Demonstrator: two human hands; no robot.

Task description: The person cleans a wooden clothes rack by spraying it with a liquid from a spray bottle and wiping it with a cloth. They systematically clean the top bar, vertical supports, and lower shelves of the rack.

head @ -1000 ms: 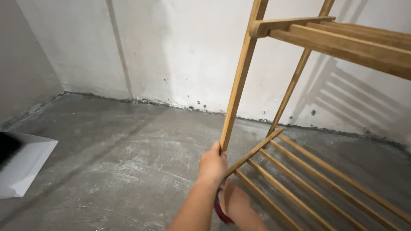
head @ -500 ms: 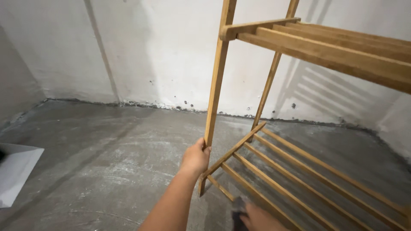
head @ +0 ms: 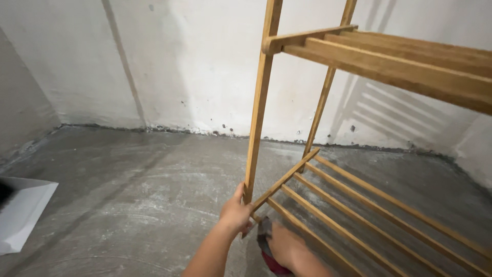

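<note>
Bamboo shelf rack [head: 359, 128] stands on the bare concrete floor [head: 128, 205] against the far white wall [head: 195, 66], filling the right half of the view. It looks light for its size: thin slatted wood, stiff along the posts but probably a little wobbly at the joints, so I would judge it easy to shift with one hand, though prone to racking if pushed at the top. The smooth finished wood may slip in a loose grasp. Its posts seem the safest place to take hold, low down near a shelf joint, where the frame is stiffest; the thin slats are likely the weakest parts and poor handholds.

Two shelf tiers show, one upper and one lower, and two upright posts on the left side. The lower tier shows about five long slats; the upper tier's slats overlap too much to count.

Near the left edge lies one white sheet or flat box [head: 23, 213], well apart from the rack.

The person's left hand [head: 236, 213] is closed around the foot of the near post, just where the lower shelf's end rail meets it. The right hand [head: 287, 249] sits below the lower tier's near corner, pressing or gripping a dark red and grey object [head: 266, 251], perhaps a cloth or tool; whether the fingers are closed on it I cannot tell.
</note>
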